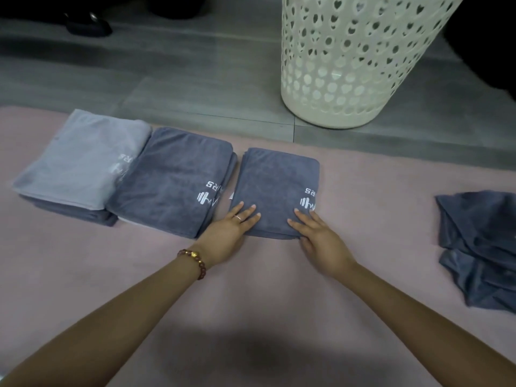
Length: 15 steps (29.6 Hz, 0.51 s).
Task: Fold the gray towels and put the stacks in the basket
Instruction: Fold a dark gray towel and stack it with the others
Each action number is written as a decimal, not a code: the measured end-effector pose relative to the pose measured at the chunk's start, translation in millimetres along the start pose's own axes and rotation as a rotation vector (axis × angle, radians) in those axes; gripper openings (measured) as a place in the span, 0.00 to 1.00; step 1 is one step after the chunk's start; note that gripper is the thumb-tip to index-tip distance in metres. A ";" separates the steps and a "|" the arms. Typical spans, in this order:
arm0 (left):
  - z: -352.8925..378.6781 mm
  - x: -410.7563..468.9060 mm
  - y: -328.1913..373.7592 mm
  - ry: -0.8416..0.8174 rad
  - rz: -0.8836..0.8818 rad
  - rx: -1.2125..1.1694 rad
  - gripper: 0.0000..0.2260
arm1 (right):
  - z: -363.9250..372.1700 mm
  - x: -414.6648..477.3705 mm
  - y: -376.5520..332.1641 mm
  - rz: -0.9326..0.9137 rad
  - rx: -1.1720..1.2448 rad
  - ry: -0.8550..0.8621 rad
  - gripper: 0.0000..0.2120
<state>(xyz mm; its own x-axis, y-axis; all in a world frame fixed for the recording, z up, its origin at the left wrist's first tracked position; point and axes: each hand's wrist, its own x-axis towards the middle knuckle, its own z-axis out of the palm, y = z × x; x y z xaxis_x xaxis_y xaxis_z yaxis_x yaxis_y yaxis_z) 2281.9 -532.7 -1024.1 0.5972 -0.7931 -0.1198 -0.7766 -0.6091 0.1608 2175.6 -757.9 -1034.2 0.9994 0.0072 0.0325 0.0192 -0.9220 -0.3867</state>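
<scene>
Now: both hands flat on a folded gray towel

Nearest, two bare forearms reach out over a pink mat (251,303); a beaded bracelet (195,258) is on the left wrist. Left hand (229,233) lies with straight fingers on the near-left corner of the folded dark gray towel (276,185), a ring (238,217) on one finger. Right hand (321,241) lies flat on the near-right corner, fingers extended, gripping nothing. The towel sits mid-mat with a white logo at its right edge. Just beside it on the left is a dark gray folded stack (170,180), and touching that, farther left, a stack topped by a light gray towel (78,163). Well apart at the right edge lies a crumpled pile of unfolded gray towels (480,247). Far, off the mat on the gray floor (167,79), stands the white perforated basket (349,65); its inside is not visible.
</scene>
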 end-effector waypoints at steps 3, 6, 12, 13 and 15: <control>2.9 -0.4 -3.2 0.093 0.051 0.054 0.30 | -2.2 4.3 -3.7 0.027 0.037 -0.023 0.23; -2.8 0.0 -7.6 0.204 0.133 0.134 0.25 | -4.8 3.4 -5.1 0.010 0.060 -0.017 0.23; -8.8 -26.4 -17.2 0.210 0.193 0.248 0.26 | 5.2 -10.7 -14.6 -0.159 -0.001 0.050 0.22; -6.5 -33.5 -17.1 0.207 0.184 0.249 0.26 | 10.5 -14.2 -16.0 -0.202 -0.020 0.040 0.23; -1.8 -43.7 -14.0 0.212 0.141 0.238 0.24 | 21.1 -19.5 -15.9 -0.239 0.004 0.023 0.23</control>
<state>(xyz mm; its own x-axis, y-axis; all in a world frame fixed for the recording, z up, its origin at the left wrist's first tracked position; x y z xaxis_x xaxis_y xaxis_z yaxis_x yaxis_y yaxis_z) 2267.1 -489.5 -1019.4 0.4894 -0.8666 0.0978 -0.8646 -0.4968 -0.0751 2156.4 -735.2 -1048.1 0.9655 0.2166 0.1442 0.2556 -0.8934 -0.3695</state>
